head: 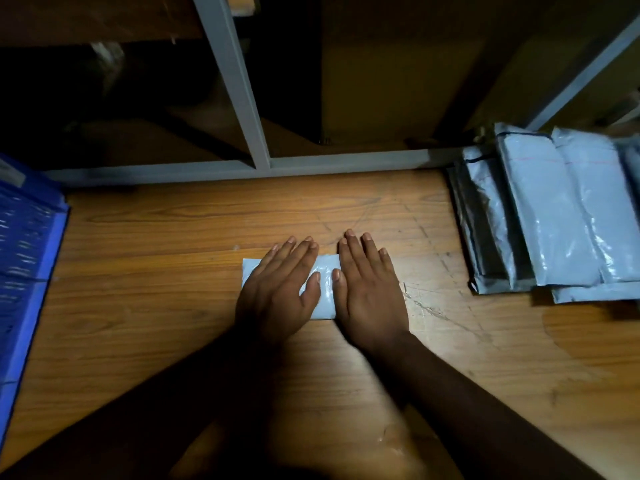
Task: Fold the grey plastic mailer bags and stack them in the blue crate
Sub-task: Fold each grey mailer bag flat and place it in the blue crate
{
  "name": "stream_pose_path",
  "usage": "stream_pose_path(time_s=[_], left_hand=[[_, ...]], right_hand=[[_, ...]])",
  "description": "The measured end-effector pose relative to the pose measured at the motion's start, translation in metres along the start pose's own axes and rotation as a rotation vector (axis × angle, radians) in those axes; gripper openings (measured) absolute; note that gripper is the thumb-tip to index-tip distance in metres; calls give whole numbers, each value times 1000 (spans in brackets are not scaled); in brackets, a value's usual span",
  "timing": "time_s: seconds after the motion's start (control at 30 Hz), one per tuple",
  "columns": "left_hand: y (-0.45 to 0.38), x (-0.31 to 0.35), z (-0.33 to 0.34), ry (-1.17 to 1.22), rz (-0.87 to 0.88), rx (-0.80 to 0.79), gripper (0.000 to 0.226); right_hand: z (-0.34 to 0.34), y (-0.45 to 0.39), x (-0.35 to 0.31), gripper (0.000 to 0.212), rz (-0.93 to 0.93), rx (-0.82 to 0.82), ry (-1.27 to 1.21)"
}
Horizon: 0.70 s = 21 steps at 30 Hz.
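Pressing flat with straight fingers, the left hand (277, 289) and right hand (369, 289) lie side by side on a folded grey mailer bag (323, 289) at the middle of the wooden surface (156, 306). Unfolded mailer bags (554, 216) overlap at the surface's right edge; the blue crate (27, 258) sits at its left edge.

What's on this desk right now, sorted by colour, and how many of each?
Grey: 2 lots, the folded mailer pressed flat under the left hand and right hand, and the pile of unfolded mailers, too overlapped to count singly.
Blue: 1, the crate.
Total: 3.
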<state>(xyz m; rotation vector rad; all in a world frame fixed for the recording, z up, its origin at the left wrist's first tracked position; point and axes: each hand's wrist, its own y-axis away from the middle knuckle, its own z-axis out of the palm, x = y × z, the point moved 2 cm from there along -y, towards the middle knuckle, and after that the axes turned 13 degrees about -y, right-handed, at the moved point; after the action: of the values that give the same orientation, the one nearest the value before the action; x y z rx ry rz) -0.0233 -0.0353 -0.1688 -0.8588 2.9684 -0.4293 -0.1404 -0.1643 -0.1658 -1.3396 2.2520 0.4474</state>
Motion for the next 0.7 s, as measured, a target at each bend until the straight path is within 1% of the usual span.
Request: stream_pose_path(time_s=[0.1, 0.2, 0.27, 0.3, 0.37, 0.53, 0.7], left_hand=[[1, -5, -7, 74, -4, -39, 51], [7, -8, -13, 120, -44, -2, 53], [11, -9, -15, 77, -42, 19, 55], [13, -9, -13, 39, -23, 22, 55], [14, -9, -7, -4, 0, 32, 53], [13, -7, 4, -51, -41, 114, 49], [12, -3, 8, -128, -28, 118, 48]], right_hand=[[-12, 0, -4, 61, -4, -13, -14], [-24, 1, -22, 58, -101, 48, 22], [-17, 0, -29, 55, -175, 29, 28], [-10, -1, -29, 55, -183, 12, 28], [3, -2, -23, 55, -165, -7, 24], [12, -4, -22, 55, -165, -2, 114], [16, -8, -20, 55, -151, -36, 149]])
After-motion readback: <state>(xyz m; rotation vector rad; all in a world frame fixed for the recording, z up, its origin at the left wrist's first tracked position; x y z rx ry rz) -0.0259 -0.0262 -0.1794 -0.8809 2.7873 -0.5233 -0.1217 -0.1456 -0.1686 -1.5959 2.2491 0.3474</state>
